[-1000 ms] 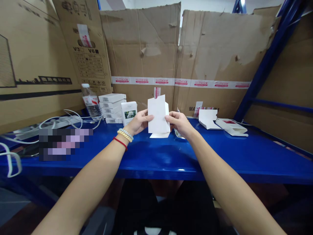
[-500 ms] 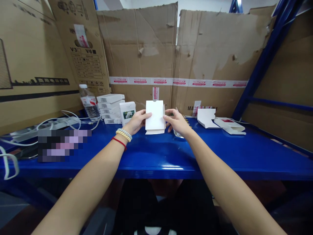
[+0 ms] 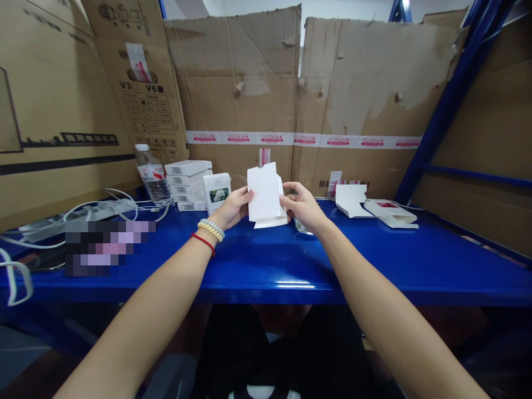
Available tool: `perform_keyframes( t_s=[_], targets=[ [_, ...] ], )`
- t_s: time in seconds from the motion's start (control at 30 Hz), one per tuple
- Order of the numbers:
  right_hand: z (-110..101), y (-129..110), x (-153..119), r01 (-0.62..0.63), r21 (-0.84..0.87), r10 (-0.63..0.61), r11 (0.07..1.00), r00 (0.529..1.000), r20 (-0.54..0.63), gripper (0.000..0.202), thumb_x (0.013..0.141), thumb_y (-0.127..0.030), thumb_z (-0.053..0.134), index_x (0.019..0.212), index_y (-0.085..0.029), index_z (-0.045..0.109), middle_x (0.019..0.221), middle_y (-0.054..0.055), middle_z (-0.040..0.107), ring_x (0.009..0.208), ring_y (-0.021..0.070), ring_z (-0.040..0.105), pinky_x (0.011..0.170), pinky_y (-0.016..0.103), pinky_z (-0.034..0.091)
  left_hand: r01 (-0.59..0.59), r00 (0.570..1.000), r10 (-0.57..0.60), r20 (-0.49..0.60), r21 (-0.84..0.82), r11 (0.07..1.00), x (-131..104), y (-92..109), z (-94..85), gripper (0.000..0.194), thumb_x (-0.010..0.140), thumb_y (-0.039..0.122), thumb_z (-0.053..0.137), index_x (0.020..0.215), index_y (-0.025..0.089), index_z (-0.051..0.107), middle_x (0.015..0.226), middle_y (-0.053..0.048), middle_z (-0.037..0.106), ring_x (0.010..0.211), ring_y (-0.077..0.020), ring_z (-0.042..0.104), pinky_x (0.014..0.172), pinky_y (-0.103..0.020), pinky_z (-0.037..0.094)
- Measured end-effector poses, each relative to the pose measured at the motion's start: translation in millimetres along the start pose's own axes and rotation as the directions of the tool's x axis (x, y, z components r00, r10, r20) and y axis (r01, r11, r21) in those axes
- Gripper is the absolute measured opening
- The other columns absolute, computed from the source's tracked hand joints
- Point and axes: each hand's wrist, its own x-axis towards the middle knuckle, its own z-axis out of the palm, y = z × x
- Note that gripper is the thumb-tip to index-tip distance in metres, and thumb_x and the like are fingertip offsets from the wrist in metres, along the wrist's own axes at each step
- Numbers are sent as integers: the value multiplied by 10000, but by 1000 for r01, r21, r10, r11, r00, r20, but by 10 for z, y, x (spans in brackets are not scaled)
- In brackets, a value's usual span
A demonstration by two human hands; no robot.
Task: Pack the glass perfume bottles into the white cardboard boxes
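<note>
Here, over the blue shelf (image 3: 374, 260), both hands hold a white carton (image 3: 264, 194) upright above its surface: the left hand (image 3: 233, 208) pinches its left edge, the right hand (image 3: 302, 206) the right (light, thin card, probably easily creased, best gripped by the edges).

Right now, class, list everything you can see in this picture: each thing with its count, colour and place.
carton: 1, white, held upright in both hands above the shelf
shelf: 1, blue, across the middle
stacked boxes: about 5, white, left of centre
flower box: 1, white, upright beside the stack
bottle: 1, clear, left of the stack
cables: white, far left
open cartons: 2, white, lying at right
cardboard: brown, behind the shelf
left hand: on the carton's left edge; wristbands on that wrist
right hand: on the carton's right edge
</note>
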Motion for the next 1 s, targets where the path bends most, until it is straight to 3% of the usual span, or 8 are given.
perform_keyframes(
  t_s=[0.2,0.33,0.7,1.0],
  targets=[
    [18,-8,-9,44,10,-45,999,998,48,540,710,-481,711,1114,-254,436,602,-90,511,428,98,489,370,246,424,4,999,-4,-36,17,1000,4,-5,28,571,642,521,800,1034,149,616,928,-103,719,850,-244,684,743,-354,542],
    [19,-28,-17,38,-21,-37,999,999,22,513,710,-473,704,1103,-256,457,618,-74,506,523,115,528,412,243,458,-4,998,5,-63,26,1000,10,-8,42,533,655,490,798,1014,146,608,909,-100,717,830,-237,681,743,-364,539],
    [15,-37,7,12,-31,-15,999,996,-88,272,769,-376,606,976,-200,583,845,23,660,715,135,612,567,261,505,-79,971,112,-210,158,984,16,36,79,579,639,491,802,1040,142,572,890,-91,724,795,-232,686,675,-337,543],
    [-23,6,15,79,-46,-82,996,994,-68,412,684,-360,698,1042,-222,549,862,12,631,711,135,604,575,269,503,-70,996,75,-53,80,994,7,0,24,711,611,520,820,1163,165,546,1041,-123,713,909,-266,690,736,-364,559]
  ],
)
